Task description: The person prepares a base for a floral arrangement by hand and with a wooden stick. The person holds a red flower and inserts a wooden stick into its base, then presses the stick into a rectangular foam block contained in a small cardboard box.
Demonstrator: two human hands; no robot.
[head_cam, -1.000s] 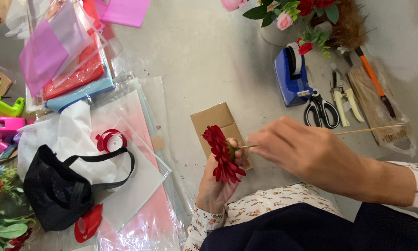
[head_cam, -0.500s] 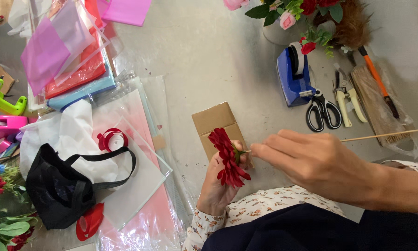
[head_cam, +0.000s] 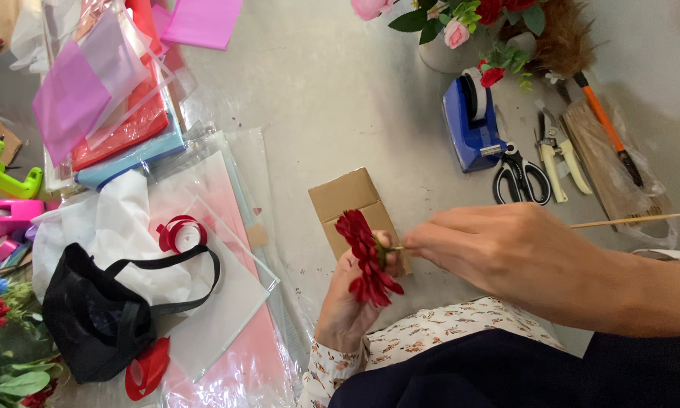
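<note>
- Red flower head [head_cam: 366, 258] sits low in the middle of the view, above a brown cardboard piece [head_cam: 351, 198] on the grey table [head_cam: 317, 98]; it is the centre of the work but not the biggest thing here.
- Grey table carries everything, with clear plastic sleeves [head_cam: 227, 302] spread over its left part.
- Stacked coloured sheets [head_cam: 106, 106], pink, red and pale blue, lie at the upper left.
- Black bag [head_cam: 91, 317] with a looped strap lies on white paper [head_cam: 106, 227] at the lower left.
- Right hand [head_cam: 506, 253] reaches in from the right, its fingers [head_cam: 423, 243] pinched on a thin wooden stick [head_cam: 631, 221] right at the back of the flower.
- Left hand [head_cam: 347, 306] comes up from below, fingers closed around the flower head from behind, holding it on edge.
- Blue tape dispenser [head_cam: 472, 125] stands at the upper right, near a white pot of pink and red flowers [head_cam: 461, 30].
- Black-handled scissors [head_cam: 521, 177] and pale-handled pruners [head_cam: 559, 151] lie side by side just right of the dispenser.
- Red ribbon roll [head_cam: 177, 233] rests on the plastic, left of the cardboard.
</note>
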